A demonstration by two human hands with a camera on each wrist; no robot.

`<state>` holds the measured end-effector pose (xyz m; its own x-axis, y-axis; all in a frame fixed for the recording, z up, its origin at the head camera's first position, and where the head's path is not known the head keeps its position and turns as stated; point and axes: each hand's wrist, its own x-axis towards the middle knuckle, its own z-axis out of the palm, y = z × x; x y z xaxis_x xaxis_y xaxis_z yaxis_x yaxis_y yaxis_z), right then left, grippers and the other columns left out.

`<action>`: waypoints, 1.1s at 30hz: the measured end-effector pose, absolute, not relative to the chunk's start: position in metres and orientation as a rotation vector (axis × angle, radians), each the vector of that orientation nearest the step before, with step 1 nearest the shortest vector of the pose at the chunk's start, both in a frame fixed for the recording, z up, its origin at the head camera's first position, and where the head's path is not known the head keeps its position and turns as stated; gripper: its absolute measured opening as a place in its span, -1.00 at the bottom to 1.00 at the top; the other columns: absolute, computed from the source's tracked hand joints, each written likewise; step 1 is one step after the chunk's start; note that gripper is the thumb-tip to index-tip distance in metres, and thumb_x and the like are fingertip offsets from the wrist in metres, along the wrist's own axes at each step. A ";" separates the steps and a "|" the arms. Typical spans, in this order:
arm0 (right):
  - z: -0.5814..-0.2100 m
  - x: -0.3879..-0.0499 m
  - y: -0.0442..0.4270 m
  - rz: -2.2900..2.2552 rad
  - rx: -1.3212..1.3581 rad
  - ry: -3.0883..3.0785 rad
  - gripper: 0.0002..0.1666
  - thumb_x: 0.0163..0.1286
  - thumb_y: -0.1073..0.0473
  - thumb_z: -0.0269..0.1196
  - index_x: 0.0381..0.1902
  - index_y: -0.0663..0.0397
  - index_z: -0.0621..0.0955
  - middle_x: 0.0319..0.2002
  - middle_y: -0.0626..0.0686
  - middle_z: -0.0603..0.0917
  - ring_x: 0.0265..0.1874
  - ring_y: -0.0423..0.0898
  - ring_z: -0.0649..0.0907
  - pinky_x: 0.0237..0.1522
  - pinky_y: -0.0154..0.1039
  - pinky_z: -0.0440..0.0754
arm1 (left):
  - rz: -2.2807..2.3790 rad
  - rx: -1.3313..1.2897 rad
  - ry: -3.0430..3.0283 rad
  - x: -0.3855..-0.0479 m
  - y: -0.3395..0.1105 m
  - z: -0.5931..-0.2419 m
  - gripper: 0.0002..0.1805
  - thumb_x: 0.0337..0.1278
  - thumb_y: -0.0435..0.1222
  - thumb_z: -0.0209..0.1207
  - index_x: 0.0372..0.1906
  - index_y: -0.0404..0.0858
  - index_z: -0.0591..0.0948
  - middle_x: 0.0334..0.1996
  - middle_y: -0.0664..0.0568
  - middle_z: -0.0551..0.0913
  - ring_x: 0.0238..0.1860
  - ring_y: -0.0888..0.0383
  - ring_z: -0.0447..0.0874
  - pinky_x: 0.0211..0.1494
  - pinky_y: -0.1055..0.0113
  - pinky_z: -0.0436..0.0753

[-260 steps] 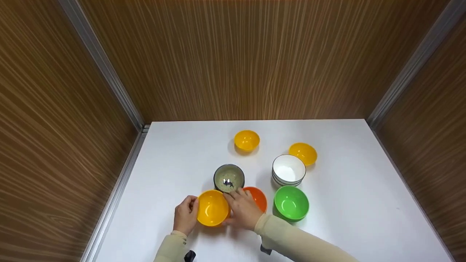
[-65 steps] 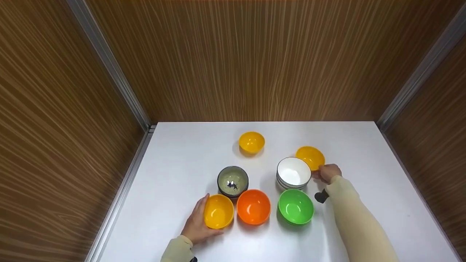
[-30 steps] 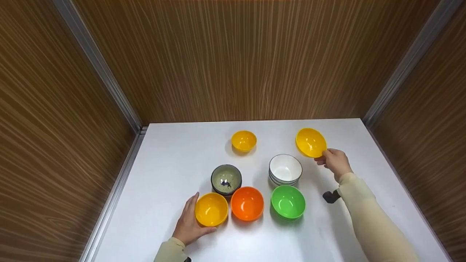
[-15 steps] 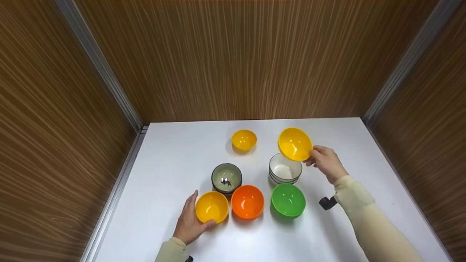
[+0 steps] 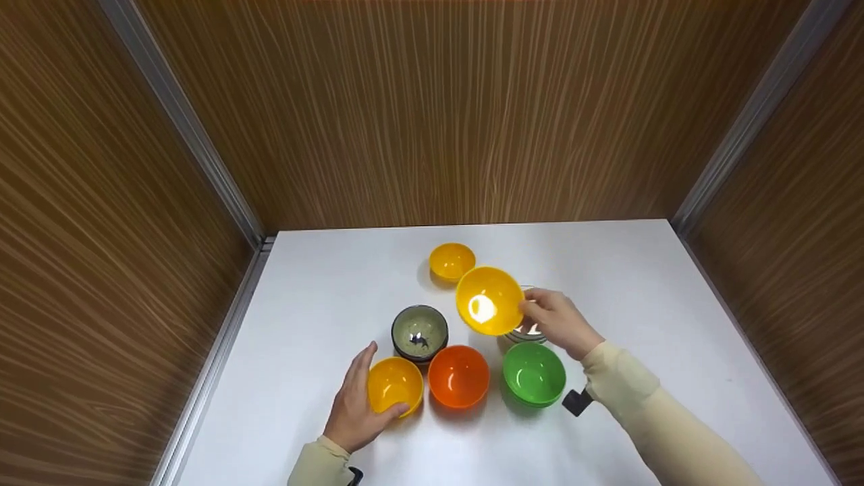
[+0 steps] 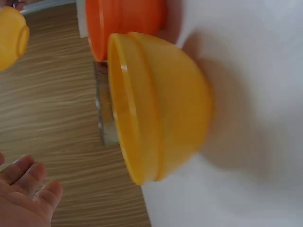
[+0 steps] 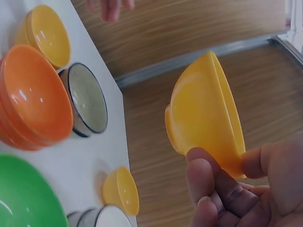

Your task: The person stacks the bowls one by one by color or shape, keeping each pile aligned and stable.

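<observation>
My right hand (image 5: 560,322) pinches the rim of a yellow bowl (image 5: 491,300), holding it tilted in the air, partly in front of the white bowls (image 5: 528,333). The right wrist view shows thumb and fingers on that bowl (image 7: 203,111). Near the front, my left hand (image 5: 358,408) is spread beside two nested yellow bowls (image 5: 395,385). In the left wrist view its fingers are straight and stand apart from this yellow stack (image 6: 180,104). Right of the stack sit orange bowls (image 5: 459,376), with dark-rimmed grey-green bowls (image 5: 420,331) just behind.
Green bowls (image 5: 534,373) stand in a stack in front of the white ones. A single yellow bowl (image 5: 451,262) sits farther back on the white table (image 5: 324,283). Wood-grain panels (image 5: 432,115) enclose the table at the back and both sides.
My right hand has lifted the yellow bowl from behind the white bowls and carried it left and nearer. My left hand has stayed beside the front yellow stack, its fingers now wider apart.
</observation>
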<state>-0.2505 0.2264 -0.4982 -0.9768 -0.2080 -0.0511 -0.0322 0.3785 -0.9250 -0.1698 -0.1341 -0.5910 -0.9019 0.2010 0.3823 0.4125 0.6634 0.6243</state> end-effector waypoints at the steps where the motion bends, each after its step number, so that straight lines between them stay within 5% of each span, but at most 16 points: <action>1: -0.498 -0.249 0.221 -1.647 -0.232 2.468 -0.70 0.42 0.19 0.07 -0.05 0.27 0.61 -0.38 0.10 0.68 -0.41 -0.01 0.63 -0.31 -0.25 0.67 | -1.067 -0.521 -2.581 -0.170 -0.133 -0.588 0.20 -0.21 0.27 0.35 0.47 -0.25 0.10 0.40 -0.11 0.23 0.35 -0.06 0.28 0.34 -0.03 0.36; 15: -0.512 -0.239 0.161 -1.483 -0.381 2.442 -0.71 0.43 0.20 0.05 -0.06 0.22 0.62 -0.44 0.02 0.68 -0.45 -0.03 0.64 -0.26 -0.14 0.67 | -1.019 -0.748 -2.489 -0.182 -0.129 -0.569 0.36 -0.42 0.29 0.44 0.45 -0.39 0.07 0.38 -0.20 0.23 0.35 -0.07 0.27 0.34 -0.03 0.37; 23: -0.522 -0.235 0.138 -1.408 -0.435 2.407 -0.67 0.44 0.19 0.06 0.02 0.27 0.59 -0.25 0.03 0.70 -0.35 -0.12 0.68 -0.22 -0.22 0.73 | -1.078 -0.755 -2.572 -0.183 -0.129 -0.572 0.41 -0.46 0.32 0.42 0.47 -0.38 0.03 0.42 -0.20 0.18 0.37 -0.04 0.26 0.36 0.03 0.34; 33: -0.534 -0.228 0.120 -1.312 -0.516 2.472 -0.72 0.41 0.20 0.08 -0.06 0.23 0.62 -0.48 -0.07 0.67 -0.52 -0.17 0.62 -0.42 -0.30 0.67 | -1.122 -0.699 -2.629 -0.183 -0.131 -0.577 0.45 -0.53 0.33 0.42 0.49 -0.34 0.01 0.41 -0.12 0.21 0.34 0.02 0.31 0.36 0.06 0.37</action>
<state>-0.2285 0.1198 -0.5338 -0.8923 -0.4425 -0.0899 -0.1733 0.5196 -0.8367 -0.1832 -0.1314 -0.5766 -0.8686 0.3448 0.3558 0.4955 0.6003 0.6279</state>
